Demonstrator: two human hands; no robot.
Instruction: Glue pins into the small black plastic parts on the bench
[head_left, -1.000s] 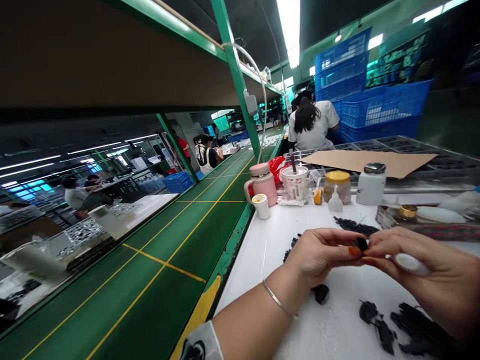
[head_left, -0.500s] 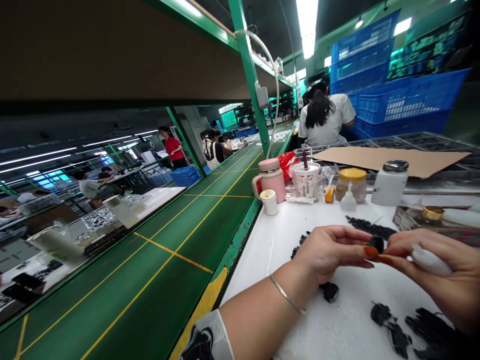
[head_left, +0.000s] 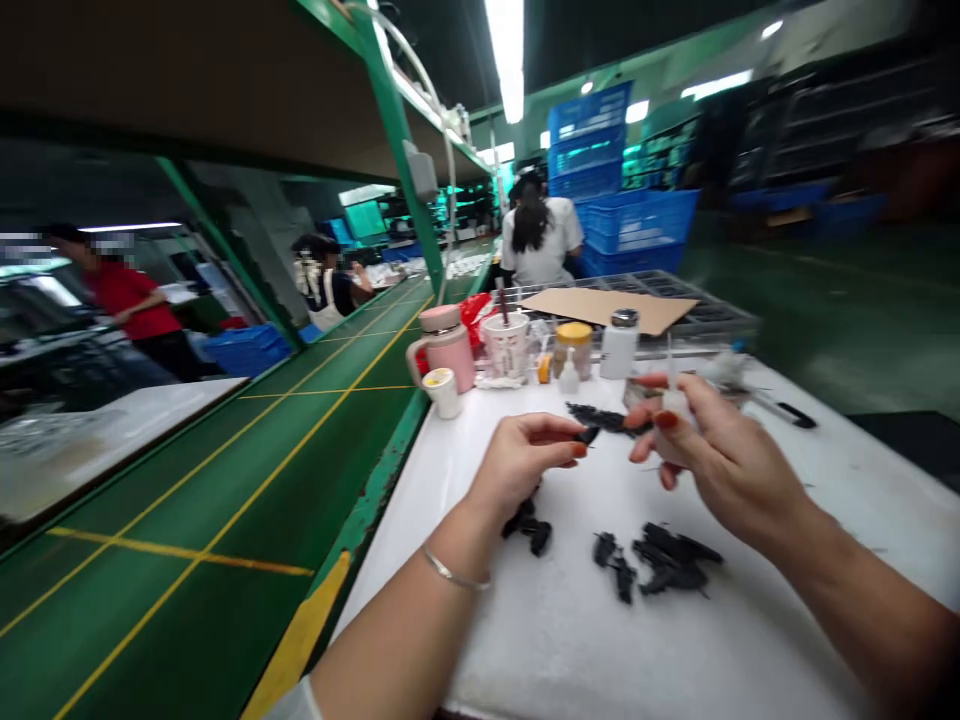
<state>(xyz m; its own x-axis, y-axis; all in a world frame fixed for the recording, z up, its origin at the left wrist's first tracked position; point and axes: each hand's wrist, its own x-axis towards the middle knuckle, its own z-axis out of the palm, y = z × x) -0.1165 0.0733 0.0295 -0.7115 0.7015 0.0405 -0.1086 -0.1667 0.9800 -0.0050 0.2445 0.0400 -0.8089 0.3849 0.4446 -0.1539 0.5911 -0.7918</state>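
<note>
My left hand [head_left: 521, 460], with a bangle at its wrist, pinches a small black part [head_left: 589, 435] between thumb and fingertips. A short gap to the right, my right hand [head_left: 712, 445] grips a small white squeeze bottle [head_left: 676, 402], its thin nozzle pointing up. Below the hands, a pile of black parts [head_left: 675, 560] and a smaller black cluster [head_left: 616, 567] lie on the white tabletop [head_left: 570, 640]. More black pieces [head_left: 536, 535] sit under my left wrist, partly hidden. Behind the fingers stretches a heap of small black pieces [head_left: 600, 417].
Along the table's back stand a pink mug [head_left: 450, 350], a white tub [head_left: 442, 393], a cup with a straw [head_left: 506, 345], a yellow-lidded jar [head_left: 572, 350] and a metal-capped bottle [head_left: 620, 345]. A green conveyor [head_left: 300, 440] runs left. A person [head_left: 540, 240] sits ahead near blue crates [head_left: 634, 225].
The hands were together at the black part and are now apart. The squeeze bottle has turned from lying in the right palm to nozzle up. The view has swung right.
</note>
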